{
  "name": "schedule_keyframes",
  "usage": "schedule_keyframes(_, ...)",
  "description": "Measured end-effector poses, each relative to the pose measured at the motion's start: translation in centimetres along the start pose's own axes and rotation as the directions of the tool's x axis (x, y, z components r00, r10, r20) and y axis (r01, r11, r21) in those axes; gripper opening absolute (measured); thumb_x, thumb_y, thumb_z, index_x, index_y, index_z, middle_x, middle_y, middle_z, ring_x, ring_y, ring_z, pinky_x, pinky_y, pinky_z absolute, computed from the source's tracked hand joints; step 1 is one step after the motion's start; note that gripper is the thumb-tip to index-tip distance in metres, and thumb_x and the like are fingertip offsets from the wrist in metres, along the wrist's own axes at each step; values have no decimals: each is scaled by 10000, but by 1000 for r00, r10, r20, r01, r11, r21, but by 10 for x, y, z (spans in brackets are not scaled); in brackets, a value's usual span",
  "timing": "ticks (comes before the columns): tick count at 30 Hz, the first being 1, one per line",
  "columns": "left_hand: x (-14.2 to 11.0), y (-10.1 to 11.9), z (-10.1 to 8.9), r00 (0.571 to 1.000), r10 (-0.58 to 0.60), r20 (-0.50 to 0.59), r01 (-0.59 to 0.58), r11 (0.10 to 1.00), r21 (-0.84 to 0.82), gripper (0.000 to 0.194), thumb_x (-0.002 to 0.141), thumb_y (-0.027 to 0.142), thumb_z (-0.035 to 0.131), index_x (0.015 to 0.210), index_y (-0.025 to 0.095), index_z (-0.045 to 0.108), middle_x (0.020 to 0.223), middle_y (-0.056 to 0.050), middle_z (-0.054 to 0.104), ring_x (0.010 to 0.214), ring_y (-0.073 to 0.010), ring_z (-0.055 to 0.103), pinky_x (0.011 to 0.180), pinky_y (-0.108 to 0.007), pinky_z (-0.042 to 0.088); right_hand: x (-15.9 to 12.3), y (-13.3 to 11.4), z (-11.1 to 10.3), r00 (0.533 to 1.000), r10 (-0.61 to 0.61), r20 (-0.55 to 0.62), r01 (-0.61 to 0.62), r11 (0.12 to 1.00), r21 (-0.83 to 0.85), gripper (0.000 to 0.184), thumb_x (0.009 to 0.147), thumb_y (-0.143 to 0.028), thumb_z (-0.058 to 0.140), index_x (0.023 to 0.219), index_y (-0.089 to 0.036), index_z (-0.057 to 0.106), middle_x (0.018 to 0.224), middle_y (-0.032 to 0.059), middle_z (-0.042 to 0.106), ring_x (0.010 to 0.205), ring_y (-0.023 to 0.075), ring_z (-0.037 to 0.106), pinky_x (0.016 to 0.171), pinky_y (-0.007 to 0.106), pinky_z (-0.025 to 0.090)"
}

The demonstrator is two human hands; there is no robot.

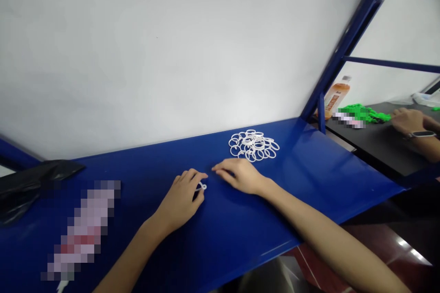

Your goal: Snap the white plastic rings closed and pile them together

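Observation:
A heap of several thin white rings (254, 145) lies on the blue metal shelf (309, 178) near the white wall. My left hand (182, 199) rests on the shelf with its fingers curled, pinching a small white ring (202, 187) at the fingertips. My right hand (239, 175) lies palm down just to the right, fingers together and pointing left toward the left hand's fingertips, a short way in front of the heap. Whether the right fingers hold anything is hidden.
A black bag (30, 183) lies at the shelf's left end, with a blurred patch in front of it. Right of the blue upright stand an orange bottle (337, 96) and green parts (364, 113) on a dark table, where another person's hand (412, 123) with a wristband works.

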State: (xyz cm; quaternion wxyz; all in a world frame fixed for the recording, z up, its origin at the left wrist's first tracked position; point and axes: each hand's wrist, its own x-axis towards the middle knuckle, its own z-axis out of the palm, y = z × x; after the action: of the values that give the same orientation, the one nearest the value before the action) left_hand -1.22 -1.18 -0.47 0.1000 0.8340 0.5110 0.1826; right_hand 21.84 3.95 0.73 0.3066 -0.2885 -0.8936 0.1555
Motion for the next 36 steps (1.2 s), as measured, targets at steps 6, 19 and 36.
schedule_keyframes(6, 5, 5, 1, 997, -63, -48, 56, 990, -133, 237, 987, 302, 387, 1001, 232, 614, 991, -35, 697, 903, -216, 628, 819, -368, 458, -3, -18, 6, 989, 31, 146, -39, 998, 54, 256, 903, -266, 645, 1144, -192, 597, 1045, 54, 667, 799, 142, 657, 734, 267, 520)
schedule_keyframes(19, 4, 15, 3, 983, -104, -149, 88, 990, -108, 264, 968, 279, 409, 1170, 215, 567, 1015, -59, 744, 922, -228, 676, 901, -413, 448, -3, -17, 5, 998, 31, 52, -34, 998, 59, 209, 1002, -232, 482, 1169, -195, 602, 1082, 69, 701, 907, 163, 681, 800, 285, 528)
schedule_keyframes(36, 0, 20, 1, 986, -70, -149, 38, 977, -210, 231, 993, 346, 427, 1168, 256, 548, 892, 24, 740, 843, -190, 682, 850, -347, 443, -2, -11, 7, 999, 40, 35, -41, 999, 35, 132, 958, -179, 532, 1047, -191, 629, 926, 32, 677, 740, 128, 622, 682, 232, 475)
